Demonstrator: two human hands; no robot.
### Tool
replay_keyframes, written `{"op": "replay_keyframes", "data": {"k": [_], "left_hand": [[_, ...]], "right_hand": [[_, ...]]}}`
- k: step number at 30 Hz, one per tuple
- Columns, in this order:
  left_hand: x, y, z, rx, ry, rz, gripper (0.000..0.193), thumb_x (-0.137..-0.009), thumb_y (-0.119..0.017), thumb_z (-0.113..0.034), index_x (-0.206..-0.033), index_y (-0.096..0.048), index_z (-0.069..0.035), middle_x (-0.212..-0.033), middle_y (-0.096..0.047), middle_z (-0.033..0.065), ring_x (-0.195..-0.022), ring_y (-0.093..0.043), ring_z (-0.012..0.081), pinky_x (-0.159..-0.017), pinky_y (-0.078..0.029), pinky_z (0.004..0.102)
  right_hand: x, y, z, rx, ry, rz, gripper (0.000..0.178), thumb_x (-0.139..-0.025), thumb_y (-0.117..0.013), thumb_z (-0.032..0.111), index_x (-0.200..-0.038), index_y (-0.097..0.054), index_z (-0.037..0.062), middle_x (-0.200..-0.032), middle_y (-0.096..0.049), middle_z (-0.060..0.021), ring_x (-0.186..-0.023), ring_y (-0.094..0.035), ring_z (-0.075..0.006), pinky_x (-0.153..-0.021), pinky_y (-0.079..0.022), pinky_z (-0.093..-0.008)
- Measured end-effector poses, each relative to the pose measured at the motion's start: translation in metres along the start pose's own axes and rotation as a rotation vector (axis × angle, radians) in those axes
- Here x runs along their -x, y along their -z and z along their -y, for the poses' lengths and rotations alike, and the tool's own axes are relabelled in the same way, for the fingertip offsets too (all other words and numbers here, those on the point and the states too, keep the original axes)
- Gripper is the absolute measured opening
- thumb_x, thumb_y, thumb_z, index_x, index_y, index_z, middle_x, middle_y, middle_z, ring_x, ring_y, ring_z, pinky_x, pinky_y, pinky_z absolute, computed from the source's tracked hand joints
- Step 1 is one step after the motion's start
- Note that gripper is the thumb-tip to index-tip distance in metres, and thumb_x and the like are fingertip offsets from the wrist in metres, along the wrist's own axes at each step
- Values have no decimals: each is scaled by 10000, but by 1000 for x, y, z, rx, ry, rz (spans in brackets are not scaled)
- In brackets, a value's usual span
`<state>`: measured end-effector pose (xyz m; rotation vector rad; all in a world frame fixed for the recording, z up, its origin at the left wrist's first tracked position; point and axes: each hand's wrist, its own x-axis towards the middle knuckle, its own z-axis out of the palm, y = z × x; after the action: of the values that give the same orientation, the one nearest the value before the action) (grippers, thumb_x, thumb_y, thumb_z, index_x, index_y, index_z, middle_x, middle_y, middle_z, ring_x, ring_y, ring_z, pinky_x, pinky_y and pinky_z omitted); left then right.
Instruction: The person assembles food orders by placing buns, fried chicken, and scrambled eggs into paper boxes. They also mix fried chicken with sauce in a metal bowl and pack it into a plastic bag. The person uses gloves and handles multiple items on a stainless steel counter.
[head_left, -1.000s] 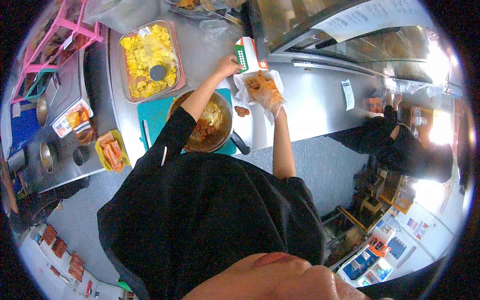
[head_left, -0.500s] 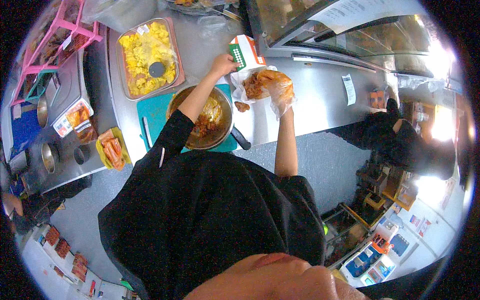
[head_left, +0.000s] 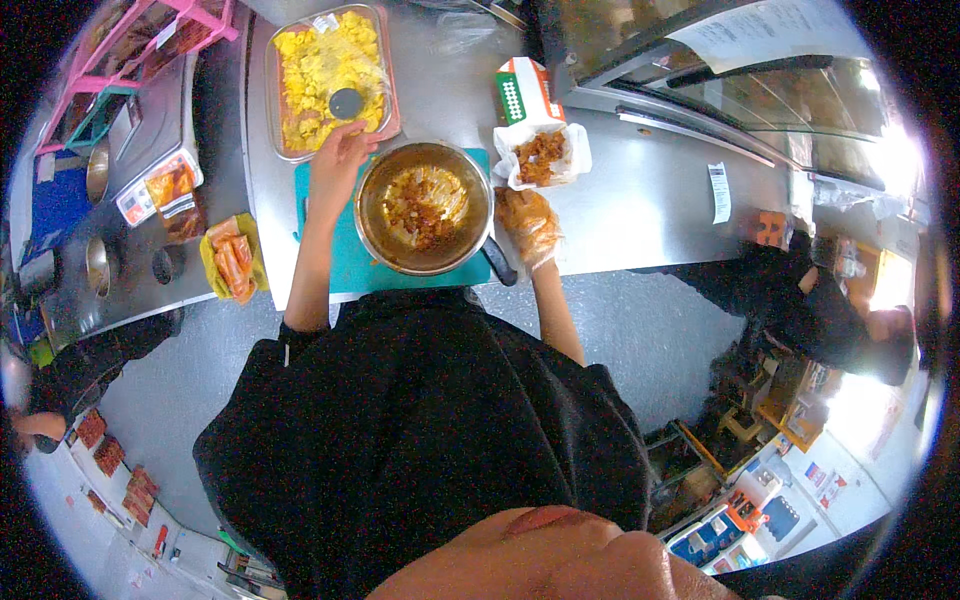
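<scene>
My left hand (head_left: 338,165) is bare, its fingers loosely bent and apart with nothing in them. It hovers at the near right corner of a clear tray (head_left: 277,130) of yellow food pieces (head_left: 320,75). My right hand (head_left: 530,225), in a clear sauce-stained glove, bends its fingers down on the counter between the pan and a carton; what lies under them is hidden. The open carton (head_left: 530,90), white, green and orange, holds browned saucy pieces (head_left: 541,157) on white paper. A steel pan (head_left: 373,245) with a black handle (head_left: 499,262) contains more brown bits and sauce.
Beneath the pan lies a teal cutting board (head_left: 345,278). To the left are a yellow tray with orange packets (head_left: 234,262), a sealed brown food pack (head_left: 175,200) and a pink rack (head_left: 150,55). A glass-fronted cabinet (head_left: 700,90) bounds the far right. Another person (head_left: 820,290) stands at right.
My left hand has let go of the carton and moved left toward the tray. My gloved right hand has come down from the carton's food to the counter, where a loose brown piece lay.
</scene>
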<state>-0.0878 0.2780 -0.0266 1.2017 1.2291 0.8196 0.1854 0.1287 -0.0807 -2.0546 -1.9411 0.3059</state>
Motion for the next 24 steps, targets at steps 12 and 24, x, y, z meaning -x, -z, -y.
{"op": "replay_keyframes", "data": {"k": [12, 24], "left_hand": [[67, 64, 4, -72, 67, -157, 287, -941, -466, -133, -1204, -509, -24, -1075, -638, 118, -955, -614, 178, -837, -483, 306], [105, 48, 54, -253, 355, 285, 336, -915, -538, -272, -1176, -463, -74, -977, -634, 124, -726, -644, 185, -639, -527, 354]], "right_hand": [[11, 46, 2, 66, 4, -101, 175, -830, -578, 222, -878, -668, 80, -835, -657, -101, -820, -612, -304, -732, -491, -421], [-11, 67, 33, -135, 75, -180, 257, -834, -635, 234, -1056, -642, 104, -1033, -656, -95, -947, -630, -246, -836, -491, -362]]}}
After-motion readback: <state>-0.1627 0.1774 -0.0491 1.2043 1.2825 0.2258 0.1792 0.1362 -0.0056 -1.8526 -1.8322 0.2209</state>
